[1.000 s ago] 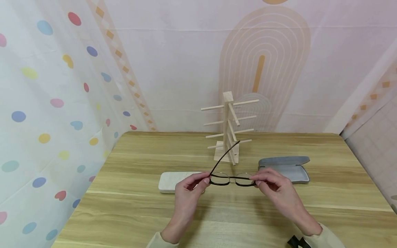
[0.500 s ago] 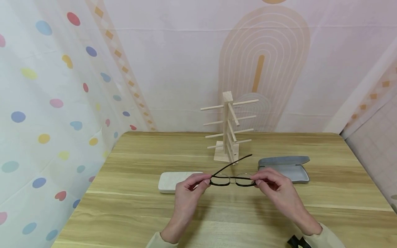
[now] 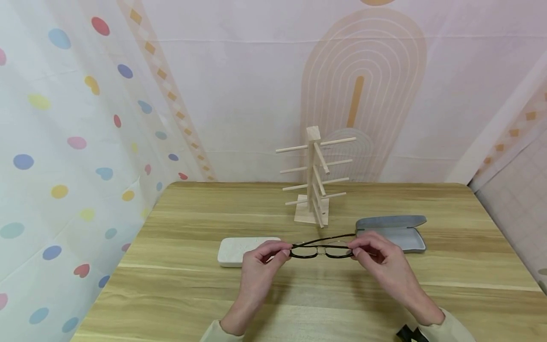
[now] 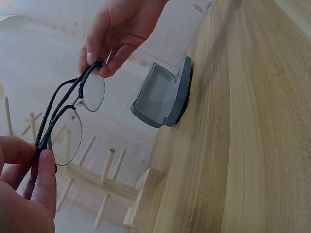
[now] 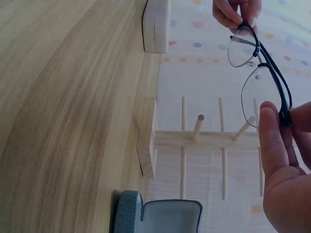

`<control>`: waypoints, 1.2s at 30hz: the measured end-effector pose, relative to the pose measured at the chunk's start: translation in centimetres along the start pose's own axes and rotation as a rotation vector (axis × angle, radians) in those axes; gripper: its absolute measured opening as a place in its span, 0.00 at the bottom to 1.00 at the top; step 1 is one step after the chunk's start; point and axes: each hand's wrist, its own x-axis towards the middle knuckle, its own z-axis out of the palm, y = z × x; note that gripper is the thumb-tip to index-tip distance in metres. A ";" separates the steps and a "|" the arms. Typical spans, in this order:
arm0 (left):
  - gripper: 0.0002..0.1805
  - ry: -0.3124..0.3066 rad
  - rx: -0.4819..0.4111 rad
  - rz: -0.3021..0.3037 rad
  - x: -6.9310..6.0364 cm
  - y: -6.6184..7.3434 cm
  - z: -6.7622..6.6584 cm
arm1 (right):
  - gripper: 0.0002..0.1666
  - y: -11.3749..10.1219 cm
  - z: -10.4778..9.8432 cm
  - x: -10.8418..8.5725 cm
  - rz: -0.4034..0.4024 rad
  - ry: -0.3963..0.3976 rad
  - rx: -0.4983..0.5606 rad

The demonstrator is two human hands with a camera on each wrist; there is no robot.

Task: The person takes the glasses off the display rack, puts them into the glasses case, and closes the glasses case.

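A pair of black half-rim glasses (image 3: 339,257) is held level above the table between both hands. My left hand (image 3: 261,268) pinches the left end of the frame between thumb and fingers. On the other end, my right hand (image 3: 386,266) pinches near the hinge. Both temples lie folded behind the lenses in the left wrist view, where the glasses (image 4: 54,114) appear close up. A white glasses case (image 3: 232,251) is partly hidden behind the left hand. Behind the right hand sits an open grey glasses case (image 3: 412,239), its inside partly covered by that hand.
A wooden peg stand (image 3: 313,161) rises at the back middle of the wooden table (image 3: 192,304), its pegs sticking out sideways and forward. A black object (image 3: 411,334) shows at the bottom edge by the right sleeve. Patterned curtains (image 3: 239,95) hang behind and at the left.
The left temple has swung down and to the right, from pointing up and away to lying folded across behind the lenses. Both hands have stayed almost in place.
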 end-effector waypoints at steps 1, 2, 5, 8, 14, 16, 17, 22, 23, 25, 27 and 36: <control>0.07 -0.004 0.004 -0.006 0.0 0.0 0.0 | 0.07 -0.1 0.0 0.0 0.025 0.001 0.015; 0.08 -0.009 0.006 -0.011 0.0 0.0 0.0 | 0.07 -0.2 0.0 0.0 0.050 0.002 0.032; 0.08 -0.023 0.020 -0.026 0.1 0.1 -0.1 | 0.09 -0.4 0.1 -0.1 0.105 0.006 0.074; 0.08 -0.034 0.035 -0.035 0.1 0.1 -0.1 | 0.12 -0.5 0.1 0.0 0.120 0.010 0.098; 0.08 -0.042 0.033 -0.055 0.1 0.2 -0.1 | 0.11 -0.1 0.0 0.1 0.085 0.014 0.062; 0.08 -0.044 0.022 -0.059 0.1 0.2 -0.1 | 0.09 0.0 -0.1 0.2 0.071 0.020 0.038; 0.08 -0.045 0.021 -0.061 0.1 0.2 -0.1 | 0.09 0.1 -0.1 0.2 0.063 0.025 0.025; 0.08 -0.049 0.004 -0.080 0.2 0.3 0.1 | 0.08 0.2 -0.2 0.1 0.042 0.034 0.026; 0.08 -0.052 -0.001 -0.082 0.2 0.3 0.1 | 0.08 0.2 -0.3 0.1 0.041 0.036 0.030; 0.08 -0.056 -0.019 -0.078 0.3 0.3 0.3 | 0.08 0.2 -0.5 0.0 0.048 0.035 0.055; 0.08 -0.060 -0.038 -0.074 0.4 0.2 0.5 | 0.09 0.2 -0.8 0.0 0.084 0.032 0.095; 0.13 -0.107 -0.103 -0.066 0.7 -0.1 1.4 | 0.16 0.4 -2.5 0.0 0.194 0.022 0.285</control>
